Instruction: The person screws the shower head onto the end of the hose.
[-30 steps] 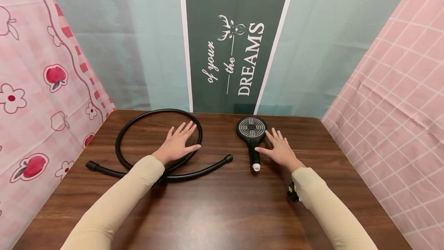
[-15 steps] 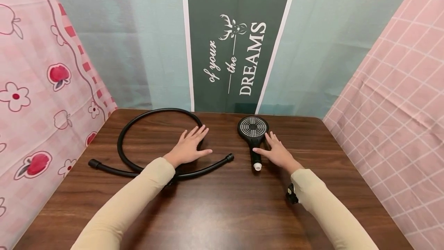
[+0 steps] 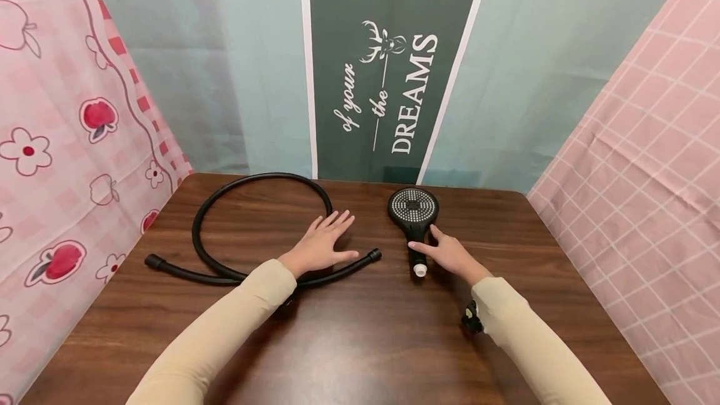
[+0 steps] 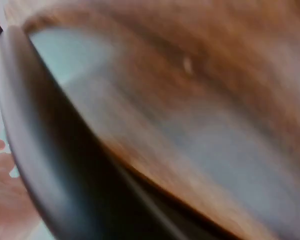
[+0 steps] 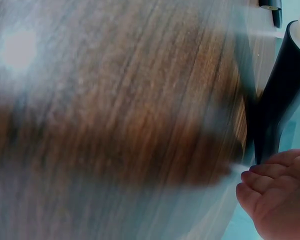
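A black hand shower head (image 3: 413, 206) with a pale nozzle face and a white threaded end lies face up on the wooden table. My right hand (image 3: 450, 254) is at its handle, thumb across the top and fingers curled against the far side. In the right wrist view the handle (image 5: 286, 82) runs down to my curled fingers (image 5: 270, 182). A black shower hose (image 3: 198, 230) lies looped on the left. Over the loop's right side my left hand (image 3: 320, 247) spreads its fingers, holding nothing. The hose (image 4: 55, 135) looms large and blurred in the left wrist view.
The brown table (image 3: 360, 342) ends at a grey-green curtain (image 3: 270, 80) with printed lettering. Pink cloths hang on the left (image 3: 62, 205) and right (image 3: 635, 205). One hose end fitting (image 3: 374, 255) points toward the shower head; the other (image 3: 153, 260) lies far left.
My left hand has moved right and slightly nearer across the hose. My right hand's fingers have drawn in around the shower head's handle. The hose and shower head stay in place.
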### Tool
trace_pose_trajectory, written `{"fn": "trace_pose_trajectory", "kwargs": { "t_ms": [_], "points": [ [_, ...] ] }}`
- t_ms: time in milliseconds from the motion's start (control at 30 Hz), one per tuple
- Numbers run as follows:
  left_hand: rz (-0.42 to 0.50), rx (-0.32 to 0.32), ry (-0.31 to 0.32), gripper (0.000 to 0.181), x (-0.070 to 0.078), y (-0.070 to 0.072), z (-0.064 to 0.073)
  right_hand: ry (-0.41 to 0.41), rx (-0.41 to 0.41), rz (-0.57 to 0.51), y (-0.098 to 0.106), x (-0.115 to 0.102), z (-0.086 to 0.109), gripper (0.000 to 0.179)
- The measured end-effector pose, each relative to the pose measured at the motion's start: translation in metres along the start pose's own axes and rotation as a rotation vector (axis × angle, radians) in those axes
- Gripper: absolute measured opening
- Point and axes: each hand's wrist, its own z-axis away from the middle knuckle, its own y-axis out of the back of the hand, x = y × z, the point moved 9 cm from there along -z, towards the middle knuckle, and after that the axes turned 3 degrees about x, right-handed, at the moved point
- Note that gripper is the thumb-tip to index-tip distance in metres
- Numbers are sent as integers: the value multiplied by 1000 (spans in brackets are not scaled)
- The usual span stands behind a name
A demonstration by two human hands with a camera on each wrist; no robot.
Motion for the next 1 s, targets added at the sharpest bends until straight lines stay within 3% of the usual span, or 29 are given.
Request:
{"fn": "trace_pose_trajectory", "kwargs": {
  "t_ms": [233,433,767,1000],
  "points": [
    [4,-18,-25,91,7,-10,1,-18,7,5,-3,-3,-1,108],
    [24,-55,-29,89,15,-15,1,11,77,23,1,-11,-4,96],
    [31,-196,4,88,28,-27,0,13,104,50,4,-17,-7,86],
    [18,-247,26,85,33,-33,-5,-21,92,41,2,-15,-6,88]
  ]
}}
